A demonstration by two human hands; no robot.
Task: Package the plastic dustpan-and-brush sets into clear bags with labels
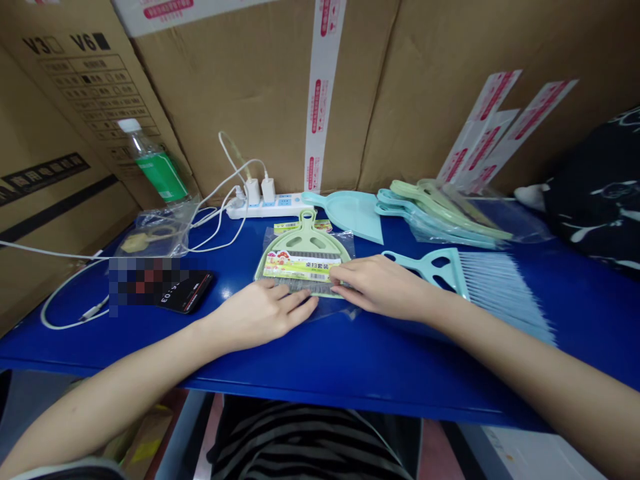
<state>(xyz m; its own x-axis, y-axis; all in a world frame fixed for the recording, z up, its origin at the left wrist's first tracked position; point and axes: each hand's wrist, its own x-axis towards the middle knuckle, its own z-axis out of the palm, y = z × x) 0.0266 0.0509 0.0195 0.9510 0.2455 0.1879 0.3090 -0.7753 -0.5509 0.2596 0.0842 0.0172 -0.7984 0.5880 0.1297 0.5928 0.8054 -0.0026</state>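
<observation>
A green dustpan and brush set [302, 238] in a clear plastic bag lies flat before me on the blue table, its handle pointing away. A yellow-and-white paper label [295, 267] spans it above the grey bristles. My left hand [270, 307] rests palm down along the bag's lower left edge, fingers stretched out. At the right end of the label, the thumb and fingers of my right hand [375, 283] close on the packaged set's edge. Beside my right forearm is a light blue brush [445, 267], its bristles partly behind the arm.
A blue dustpan [353, 212] and several bagged dustpan sets [445, 210] lie at the back right. A power strip [295, 205] with white cables stands at the back. On the left are a phone [187, 293], a bottle [160, 175] and a plastic bag [155, 233]. Cardboard [250, 87] walls the back.
</observation>
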